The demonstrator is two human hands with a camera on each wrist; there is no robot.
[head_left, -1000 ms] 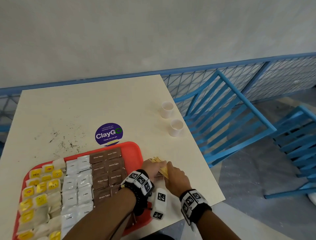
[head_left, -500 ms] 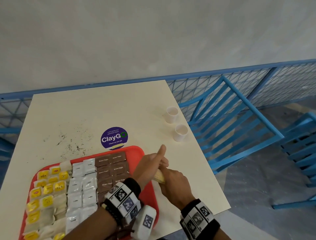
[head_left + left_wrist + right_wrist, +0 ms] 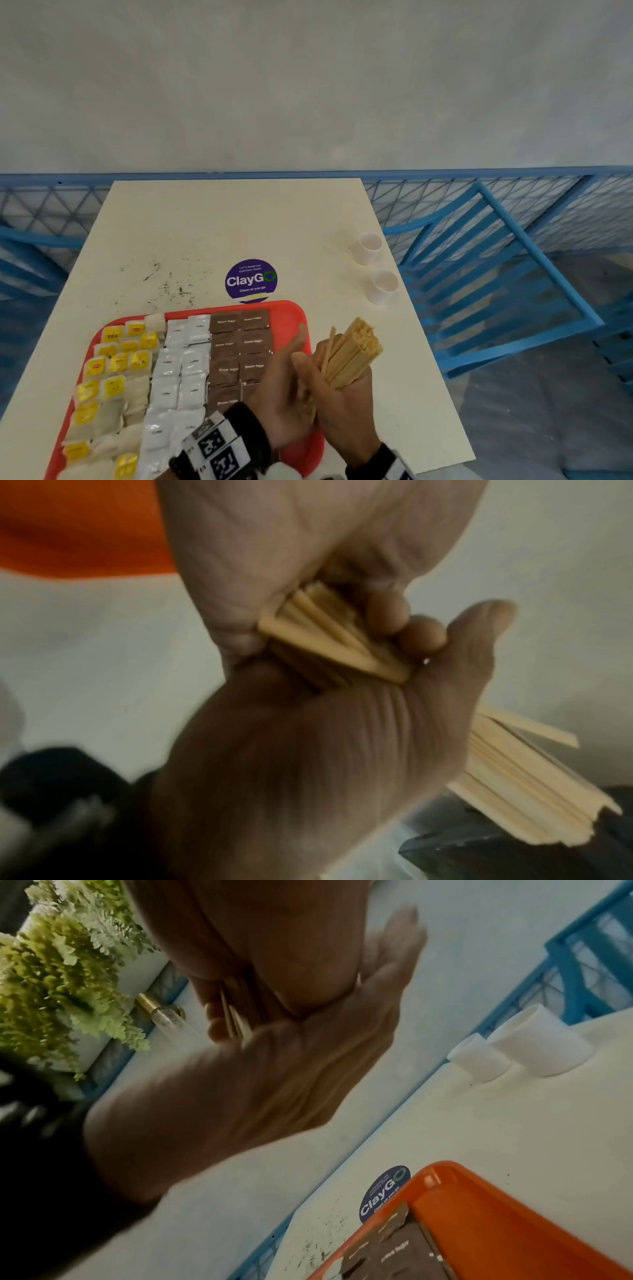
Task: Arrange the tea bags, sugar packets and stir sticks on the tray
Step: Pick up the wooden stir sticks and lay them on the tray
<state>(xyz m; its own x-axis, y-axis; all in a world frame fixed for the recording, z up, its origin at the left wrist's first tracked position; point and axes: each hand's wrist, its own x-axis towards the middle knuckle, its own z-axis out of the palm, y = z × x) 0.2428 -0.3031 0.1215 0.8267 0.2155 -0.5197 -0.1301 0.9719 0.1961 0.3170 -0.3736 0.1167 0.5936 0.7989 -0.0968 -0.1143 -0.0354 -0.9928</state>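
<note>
A bundle of wooden stir sticks (image 3: 356,349) is lifted off the table just right of the red tray (image 3: 294,308). My right hand (image 3: 346,407) grips its lower part, and the upper ends fan out above the fist. My left hand (image 3: 284,387) has straight fingers and lays its palm against the bundle's left side. The left wrist view shows the stir sticks (image 3: 325,639) wedged between both palms. The tray holds columns of yellow tea bags (image 3: 113,363), white packets (image 3: 181,370) and brown sugar packets (image 3: 239,346). A red strip at its right side is bare.
Two white paper cups (image 3: 370,246) (image 3: 383,286) stand near the table's right edge. A purple ClayGo sticker (image 3: 251,280) lies beyond the tray, with dark crumbs to its left. A blue chair (image 3: 496,274) and a blue railing border the table on the right.
Both hands raised the stick bundle from the table beside the tray. It now tilts upward out of my right fist, and my left hand has flattened against it.
</note>
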